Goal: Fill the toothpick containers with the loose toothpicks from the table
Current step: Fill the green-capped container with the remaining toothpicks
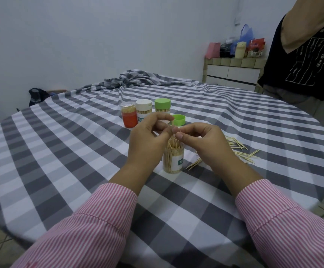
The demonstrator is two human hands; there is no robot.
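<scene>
1. An open container (173, 160), a clear plastic cylinder with a white label, is standing upright on the table's checked cloth (70, 151), packed with thin pale wooden toothpicks whose tips are bristling out of its mouth.
2. The left hand (149, 138) and right hand (201, 140) are meeting directly above that mouth; thumb and forefinger of each are pinching together. A thin toothpick (174, 125) is showing upright between the fingertips, though which hand is gripping it I cannot tell.
3. Loose toothpicks (238, 149) are lying scattered flat on the cloth just right of the container, partly hidden behind the right hand.
4. A round green lid (178, 119) is sitting on the cloth behind the hands.
5. Further back, three capped containers are standing in a row: red-bottomed (128, 114), white-capped (143, 111), green-capped (162, 107).
6. Pink-and-white striped sleeves (107, 215) are covering both forearms.
</scene>
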